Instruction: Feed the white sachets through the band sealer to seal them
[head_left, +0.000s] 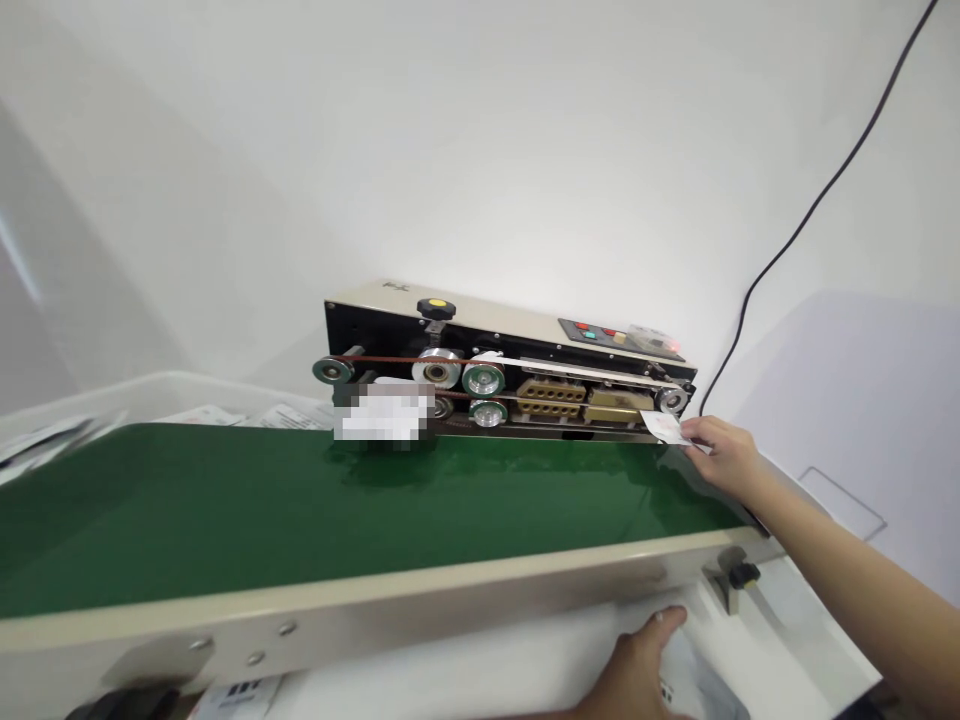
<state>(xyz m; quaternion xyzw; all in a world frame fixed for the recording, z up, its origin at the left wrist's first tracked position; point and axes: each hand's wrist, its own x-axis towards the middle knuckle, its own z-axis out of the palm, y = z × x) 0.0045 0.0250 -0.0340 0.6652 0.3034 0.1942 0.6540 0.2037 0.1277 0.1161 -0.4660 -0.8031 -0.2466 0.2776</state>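
A person's right hand [724, 455] pinches a small white packet [661, 428] at the right end of a sealing machine [517, 335], whose pulleys [484, 378] and brass-colored blocks [551, 398] stand exposed above a green conveyor belt [300, 520]. A pixelated white item [382, 412] sits farther left along the machine. Below the belt's front rail [420, 590], the left hand [637, 665] is beside a grayish packet [701, 675], its grip unclear. A black cord [825, 190] crosses the pale wall [487, 140].
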